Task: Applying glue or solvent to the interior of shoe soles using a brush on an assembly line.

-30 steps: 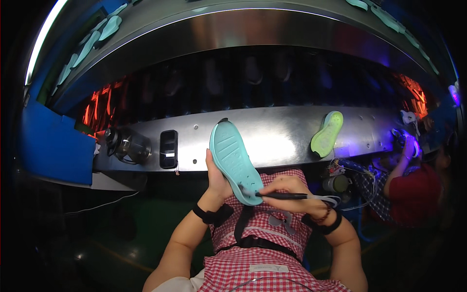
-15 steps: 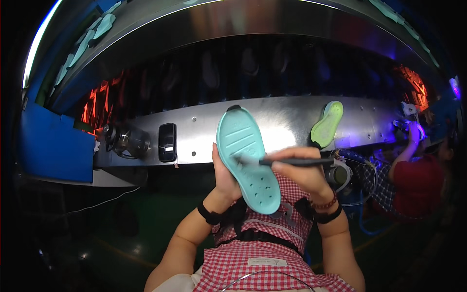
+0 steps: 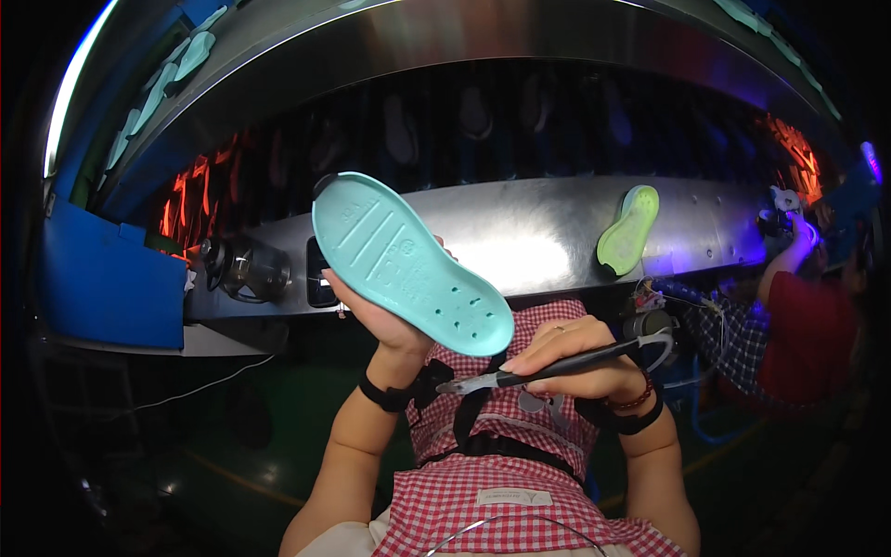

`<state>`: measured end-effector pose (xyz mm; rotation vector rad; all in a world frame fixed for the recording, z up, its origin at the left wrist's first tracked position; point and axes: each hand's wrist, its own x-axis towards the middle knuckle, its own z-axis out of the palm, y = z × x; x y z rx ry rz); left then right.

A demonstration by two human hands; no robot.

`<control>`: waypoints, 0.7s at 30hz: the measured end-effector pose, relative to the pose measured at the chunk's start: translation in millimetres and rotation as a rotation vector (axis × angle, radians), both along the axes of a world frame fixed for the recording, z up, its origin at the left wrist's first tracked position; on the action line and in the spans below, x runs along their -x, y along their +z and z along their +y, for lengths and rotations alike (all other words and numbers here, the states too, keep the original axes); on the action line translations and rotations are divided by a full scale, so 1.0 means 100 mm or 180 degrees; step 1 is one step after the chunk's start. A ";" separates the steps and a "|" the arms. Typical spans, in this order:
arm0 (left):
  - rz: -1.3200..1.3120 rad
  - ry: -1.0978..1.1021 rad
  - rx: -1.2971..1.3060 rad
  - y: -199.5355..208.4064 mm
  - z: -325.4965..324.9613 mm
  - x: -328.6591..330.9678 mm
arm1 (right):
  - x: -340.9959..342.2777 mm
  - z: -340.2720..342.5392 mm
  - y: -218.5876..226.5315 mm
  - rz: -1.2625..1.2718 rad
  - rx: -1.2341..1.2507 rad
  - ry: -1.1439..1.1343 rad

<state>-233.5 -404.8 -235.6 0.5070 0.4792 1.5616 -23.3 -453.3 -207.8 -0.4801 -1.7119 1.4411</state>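
Note:
A turquoise shoe sole lies tilted in my left hand, its ribbed inner face turned up and its holed end toward me. My left fingers go behind it and are mostly hidden; a dark bit sits at its far end. In my right hand is a black-handled brush, gripped between thumb and fingers. Its pale bristles point left, below the sole and apart from it. A grey tube leaves the back of the handle. Beyond my right hand, a green-yellow shoe sole rests on the steel ledge.
A glass jug and a dark phone, partly covered by the sole, stand on the ledge's left. Behind it, a dark channel carries several dim soles. Red-glowing openings lie at both ends. A co-worker in red is at right.
The brush has come off the sole and moved down toward me with my right hand. My left hand has shifted the sole left and turned it, its far end swinging left.

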 end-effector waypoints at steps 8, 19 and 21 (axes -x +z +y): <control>0.0073 -0.0339 -0.0420 0.09 0.00 0.09 | -0.01 0.06 -0.09 -0.0010 -0.0206 -0.0068; -0.0042 -0.1565 0.0497 -0.08 -0.33 -0.02 | 0.19 -0.14 -0.05 0.0338 0.1169 -0.0590; -0.0098 -0.1710 0.0288 -0.10 -0.28 0.07 | 0.11 -0.11 0.13 -0.0325 0.0468 -0.0383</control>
